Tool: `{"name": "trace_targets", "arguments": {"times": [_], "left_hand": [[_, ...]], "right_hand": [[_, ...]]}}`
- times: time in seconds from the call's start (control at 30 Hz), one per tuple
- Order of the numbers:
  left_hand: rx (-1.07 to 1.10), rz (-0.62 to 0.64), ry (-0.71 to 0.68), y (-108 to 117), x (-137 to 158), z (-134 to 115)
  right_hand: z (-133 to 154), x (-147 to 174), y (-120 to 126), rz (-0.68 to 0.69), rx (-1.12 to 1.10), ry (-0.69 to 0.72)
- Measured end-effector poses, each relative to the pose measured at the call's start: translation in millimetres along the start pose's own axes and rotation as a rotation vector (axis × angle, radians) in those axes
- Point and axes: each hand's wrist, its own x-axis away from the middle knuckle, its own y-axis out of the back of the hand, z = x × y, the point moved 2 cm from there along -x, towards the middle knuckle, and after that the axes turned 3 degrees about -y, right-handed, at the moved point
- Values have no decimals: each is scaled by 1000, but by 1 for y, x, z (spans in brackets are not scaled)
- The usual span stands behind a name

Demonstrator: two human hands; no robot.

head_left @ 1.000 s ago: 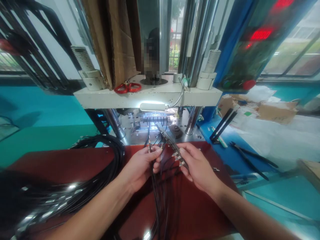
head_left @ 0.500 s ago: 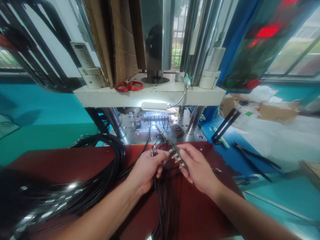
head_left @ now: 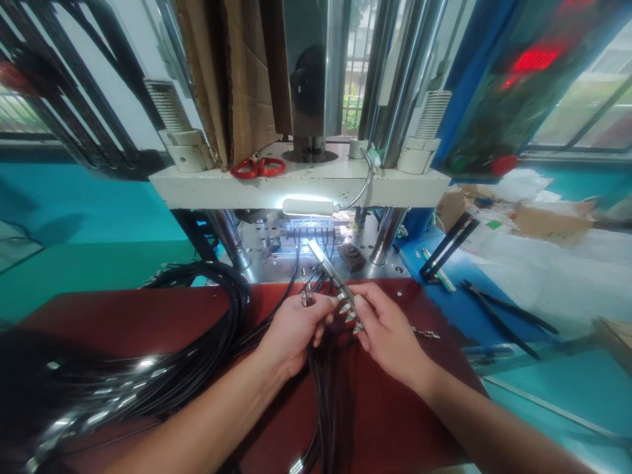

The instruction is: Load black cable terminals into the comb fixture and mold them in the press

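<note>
My left hand (head_left: 289, 332) is closed on black cables (head_left: 320, 388), whose metal connector ends (head_left: 307, 296) stick up past the thumb. The lengths below hang down over the red-brown table (head_left: 395, 408). My right hand (head_left: 390, 329) grips a narrow metal bar (head_left: 333, 270) by its near end, with the far end tilted up and away toward the press. Several small metal connectors (head_left: 349, 313) jut from the bar's left side, and my left fingertips reach the nearest of them. Whether the left fingers press on a connector is partly hidden.
Ahead stands a press with a white plate (head_left: 222, 191), a lit lamp (head_left: 309, 207) and a fixture (head_left: 311, 230) holding cables. Red-handled scissors (head_left: 258, 168) lie on the plate. A cable coil (head_left: 237, 289) is at left; pliers (head_left: 508, 316) lie on the blue surface at right.
The view has shifted slightly. The bar has turned a little in my right hand, and its far end shows brighter. Both hands keep their holds.
</note>
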Motion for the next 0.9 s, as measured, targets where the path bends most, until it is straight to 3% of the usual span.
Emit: {"name": "trace_targets", "arguments": {"times": [0.2, 0.4, 0.6, 0.9], "left_hand": [[43, 8, 9, 0, -2, 0], [161, 79, 35, 12, 5, -7], [327, 1, 36, 30, 12, -9], [388, -11, -42, 22, 15, -9]], "right_hand": [[-2, 1, 0, 4, 68, 38], [0, -1, 2, 3, -124, -98], [4, -3, 8, -36, -204, -121], [6, -2, 6, -15, -216, -132]]}}
